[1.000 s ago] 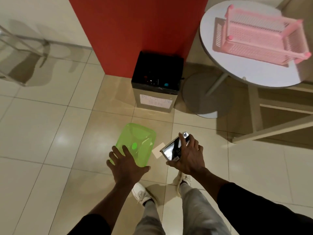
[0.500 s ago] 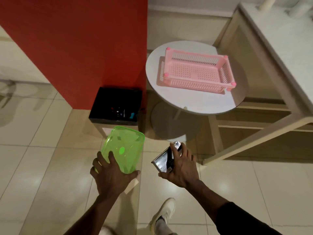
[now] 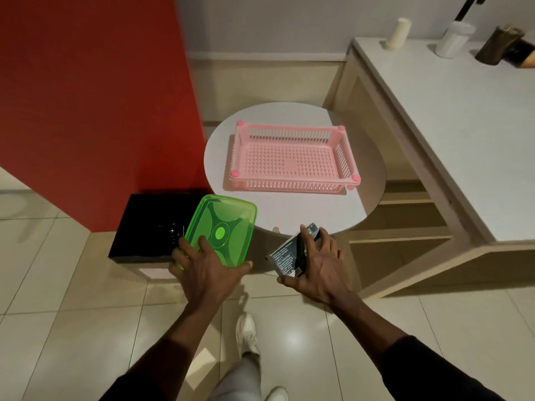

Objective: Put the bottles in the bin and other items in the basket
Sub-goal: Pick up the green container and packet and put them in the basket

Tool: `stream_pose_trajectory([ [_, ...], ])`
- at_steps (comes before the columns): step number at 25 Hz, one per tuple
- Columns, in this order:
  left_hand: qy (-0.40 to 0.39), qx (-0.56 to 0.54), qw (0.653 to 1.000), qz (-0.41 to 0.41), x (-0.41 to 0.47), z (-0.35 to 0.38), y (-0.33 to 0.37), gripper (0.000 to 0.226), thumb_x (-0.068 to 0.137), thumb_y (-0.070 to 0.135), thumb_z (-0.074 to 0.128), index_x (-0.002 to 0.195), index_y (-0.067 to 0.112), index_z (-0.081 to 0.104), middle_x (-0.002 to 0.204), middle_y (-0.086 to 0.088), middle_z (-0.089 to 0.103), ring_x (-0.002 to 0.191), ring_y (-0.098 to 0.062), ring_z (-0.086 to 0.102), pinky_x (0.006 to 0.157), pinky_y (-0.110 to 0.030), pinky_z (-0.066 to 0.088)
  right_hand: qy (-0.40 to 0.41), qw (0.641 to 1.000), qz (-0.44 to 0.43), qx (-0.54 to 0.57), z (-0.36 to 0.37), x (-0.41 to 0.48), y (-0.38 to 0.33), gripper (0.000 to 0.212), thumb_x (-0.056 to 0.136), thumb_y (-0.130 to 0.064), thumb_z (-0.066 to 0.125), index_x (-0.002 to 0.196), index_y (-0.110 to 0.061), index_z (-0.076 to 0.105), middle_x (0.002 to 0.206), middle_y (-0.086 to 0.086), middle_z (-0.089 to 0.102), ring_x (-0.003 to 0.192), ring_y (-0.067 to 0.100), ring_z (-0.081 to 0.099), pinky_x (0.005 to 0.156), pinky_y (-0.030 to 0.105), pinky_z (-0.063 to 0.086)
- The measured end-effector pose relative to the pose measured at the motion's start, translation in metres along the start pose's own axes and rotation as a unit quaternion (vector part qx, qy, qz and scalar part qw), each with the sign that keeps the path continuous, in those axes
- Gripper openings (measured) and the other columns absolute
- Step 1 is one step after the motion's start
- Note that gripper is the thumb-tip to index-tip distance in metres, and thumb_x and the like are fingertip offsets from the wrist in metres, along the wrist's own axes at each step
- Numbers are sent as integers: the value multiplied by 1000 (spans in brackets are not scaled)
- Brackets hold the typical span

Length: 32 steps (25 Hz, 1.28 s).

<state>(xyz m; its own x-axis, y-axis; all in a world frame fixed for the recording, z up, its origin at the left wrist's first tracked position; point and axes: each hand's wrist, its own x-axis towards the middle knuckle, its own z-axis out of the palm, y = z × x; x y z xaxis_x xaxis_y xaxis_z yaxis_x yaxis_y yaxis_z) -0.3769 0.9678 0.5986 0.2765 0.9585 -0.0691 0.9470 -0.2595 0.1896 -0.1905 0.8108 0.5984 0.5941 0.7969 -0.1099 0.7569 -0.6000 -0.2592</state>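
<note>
My left hand (image 3: 207, 274) grips a translucent green plastic container (image 3: 223, 227) by its near edge, holding it tilted above the black bin (image 3: 144, 218). My right hand (image 3: 318, 270) is closed around a small dark box with printed text (image 3: 289, 256), held just in front of the round white table (image 3: 367, 180). A pink slatted basket (image 3: 292, 185) sits empty on that table, beyond both hands. Inside the bin, several dark items show dimly.
A red wall (image 3: 92, 96) rises behind the bin. To the right stands a long white counter (image 3: 448, 125) with open shelves below and a few containers at its far end. The floor is glossy beige tile (image 3: 72, 314). My legs and white shoes show below.
The view swung up and right as I stepped toward the table. Both hands rose with the green container and the box, and the basket now lies straight ahead.
</note>
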Motion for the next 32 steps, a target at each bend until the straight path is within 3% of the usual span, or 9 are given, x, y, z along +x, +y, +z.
stream_pose_trajectory([
  [6, 5, -6, 999, 35, 108, -9, 93, 132, 43, 100, 58, 139, 10, 45, 155, -29, 31, 136, -46, 33, 109, -59, 34, 15, 1000, 1, 6, -28, 100, 23, 133, 62, -100, 48, 164, -26, 7, 164, 18, 22, 144, 40, 31, 113, 57, 36],
  [13, -70, -2, 996, 48, 222, -24, 180, 137, 45, 101, 60, 145, 11, 39, 160, -29, 25, 146, -48, 25, 115, -60, 28, 22, 1000, -14, -2, -66, 219, 45, 133, 60, -95, 58, 163, -25, 13, 163, 16, 22, 144, 40, 29, 113, 60, 36],
  [17, -100, -29, 994, 20, 258, -13, 222, 130, 47, 97, 66, 140, 9, 44, 150, -27, 34, 140, -46, 32, 111, -57, 31, 16, 1000, -7, 1, -72, 270, 59, 133, 59, -95, 56, 164, -25, 14, 164, 17, 22, 145, 41, 28, 113, 60, 34],
  [21, -123, -10, 992, -26, 285, 13, 258, 129, 48, 93, 70, 139, 6, 43, 150, -30, 31, 142, -49, 29, 114, -61, 27, -19, 1000, 1, 0, -72, 317, 77, 135, 52, -95, 56, 162, -26, 17, 161, 16, 25, 143, 40, 31, 112, 56, 36],
  [25, -152, -4, 984, -92, 305, 48, 275, 134, 42, 99, 59, 133, 2, 45, 143, -31, 37, 135, -50, 32, 110, -63, 30, -80, 997, -19, -9, -64, 360, 100, 134, 51, -94, 51, 162, -25, 18, 159, 16, 27, 141, 39, 32, 113, 55, 34],
  [28, -185, 4, 975, -122, 322, 98, 285, 149, 35, 112, 35, 127, -3, 51, 135, -34, 39, 127, -54, 34, 109, -69, 28, -136, 989, -49, -37, -54, 390, 120, 133, 55, -91, 60, 162, -26, 14, 158, 14, 28, 138, 37, 34, 114, 53, 34],
  [29, -190, 4, 972, -135, 322, 107, 286, 151, 35, 113, 36, 130, -3, 48, 137, -35, 36, 128, -55, 33, 111, -72, 25, -151, 986, -59, -47, -51, 397, 126, 134, 54, -91, 61, 161, -26, 13, 155, 13, 29, 136, 37, 35, 114, 53, 35],
  [32, -183, 26, 967, -175, 311, 106, 296, 141, 51, 95, 66, 147, -1, 30, 154, -40, 18, 143, -59, 21, 115, -72, 25, -195, 974, -91, -71, -44, 414, 146, 133, 55, -86, 67, 161, -27, 13, 154, 14, 30, 136, 36, 34, 115, 54, 33],
])
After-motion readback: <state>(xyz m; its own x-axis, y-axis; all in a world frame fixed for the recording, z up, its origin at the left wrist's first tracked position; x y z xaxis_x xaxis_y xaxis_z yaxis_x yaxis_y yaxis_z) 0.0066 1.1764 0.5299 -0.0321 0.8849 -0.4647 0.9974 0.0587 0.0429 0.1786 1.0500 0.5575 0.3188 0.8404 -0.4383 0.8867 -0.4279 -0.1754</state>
